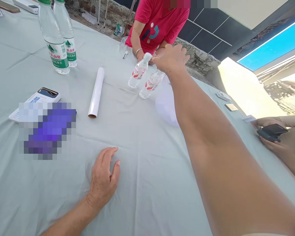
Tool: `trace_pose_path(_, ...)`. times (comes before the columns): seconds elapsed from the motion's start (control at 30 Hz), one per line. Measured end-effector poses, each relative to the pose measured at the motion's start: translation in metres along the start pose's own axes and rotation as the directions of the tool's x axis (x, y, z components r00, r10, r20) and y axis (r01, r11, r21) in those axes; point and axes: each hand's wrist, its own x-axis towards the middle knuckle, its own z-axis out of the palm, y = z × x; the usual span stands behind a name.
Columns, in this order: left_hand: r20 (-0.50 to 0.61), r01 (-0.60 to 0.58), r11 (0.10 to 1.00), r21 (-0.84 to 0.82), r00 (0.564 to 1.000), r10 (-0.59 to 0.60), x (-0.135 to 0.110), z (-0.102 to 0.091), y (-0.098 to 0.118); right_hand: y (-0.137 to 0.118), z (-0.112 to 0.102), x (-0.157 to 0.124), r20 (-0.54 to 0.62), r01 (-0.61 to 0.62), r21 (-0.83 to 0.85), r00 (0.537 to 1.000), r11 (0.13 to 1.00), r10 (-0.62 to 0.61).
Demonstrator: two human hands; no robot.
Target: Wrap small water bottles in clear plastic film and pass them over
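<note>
One glossy white roll (96,93) lies on the pale tablecloth (147,183), its brown core end facing the wearer. Right of the roll stand two red-labelled clear water bottles (138,71) (151,84), the farther one with its white cap visible and the nearer one with its top hidden. Two green-labelled water bottles (56,54) (70,46) stand beyond the roll and to its left. Two flat things lie left of the roll: one white power bank (36,99) with a dark panel and one blurred purple rectangular object (52,129). Both of the wearer's hands show. The right hand (172,58) stretches out beyond the roll and to its right, above the red-labelled pair; its fingers are spread and its thumb side is beside the white cap, but whether it touches or grips either bottle cannot be told. The left hand (104,173), on the near side of the roll, lies on the cloth with fingers loosely bent, thumb apart, holding nothing. Two other people are in view: one in a red T-shirt (159,21), beyond the roll, and one well to its right, whose hands hold a dark device (272,132).
</note>
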Motion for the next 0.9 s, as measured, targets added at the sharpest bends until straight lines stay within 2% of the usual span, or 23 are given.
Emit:
trace_pose_path(0.13,-0.033,-0.011,1.0,-0.005,0.999,0.011,0.0,0.0,-0.001,-0.036,0.015,-0.015,-0.069,-0.028,-0.133,0.997,0.991,0.019)
trace_pose_path(0.2,-0.044,0.002,1.0,-0.023,0.999,-0.003,0.001,0.0,-0.001,-0.049,0.024,-0.021,-0.042,-0.046,-0.172,0.998,0.984,0.04)
trace_pose_path(0.3,-0.044,0.042,0.998,-0.055,0.998,-0.045,0.002,0.0,-0.001,-0.057,0.032,-0.026,0.0,-0.022,-0.22,1.0,0.975,0.023)
trace_pose_path(0.4,-0.02,0.096,0.991,-0.097,0.995,-0.098,0.003,-0.001,0.001,-0.061,0.029,-0.033,-0.019,0.02,-0.239,1.0,0.971,-0.025)
trace_pose_path(0.5,-0.008,0.152,0.977,-0.152,0.988,-0.155,0.003,-0.003,0.002,-0.067,0.025,-0.055,-0.016,0.049,-0.184,0.998,0.982,-0.053)
trace_pose_path(0.6,-0.024,0.185,0.955,-0.232,0.98,-0.195,0.004,-0.005,0.002,-0.07,0.026,-0.097,0.018,0.113,-0.119,0.994,0.986,-0.111)
trace_pose_path(0.73,-0.076,0.15,0.947,-0.284,0.981,-0.178,0.01,-0.01,-0.002,-0.07,0.021,-0.184,0.045,0.218,-0.017,0.975,0.976,-0.217)
trace_pose_path(0.8,-0.091,0.065,0.974,-0.216,0.992,-0.087,0.014,-0.012,-0.005,-0.072,0.004,-0.235,0.029,0.253,0.103,0.966,0.962,-0.257)
trace_pose_path(0.9,-0.056,-0.125,0.99,-0.059,0.991,0.122,0.014,-0.016,-0.008,-0.082,-0.038,-0.307,-0.025,0.291,0.306,0.954,0.906,-0.298)
